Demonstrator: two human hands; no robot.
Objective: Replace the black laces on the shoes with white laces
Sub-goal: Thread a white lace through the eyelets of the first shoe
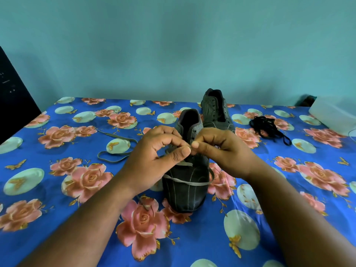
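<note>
Head view: both hands' grip, left hand point(154, 151) and right hand point(221, 149), pinching white lace point(185, 182) above near shoe point(185, 193).

Hands point(189, 155) and forearms bare — no sleeves, rings, watch.

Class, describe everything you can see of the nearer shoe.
The nearer shoe is dark grey with thin pale stripes, and looks like fabric. It stands upright on the floral cloth, toe toward the camera, in front of the second shoe. A pale lace lies loosely across its front. Above its eyelets, the left hand and right hand pinch that lace.
</note>
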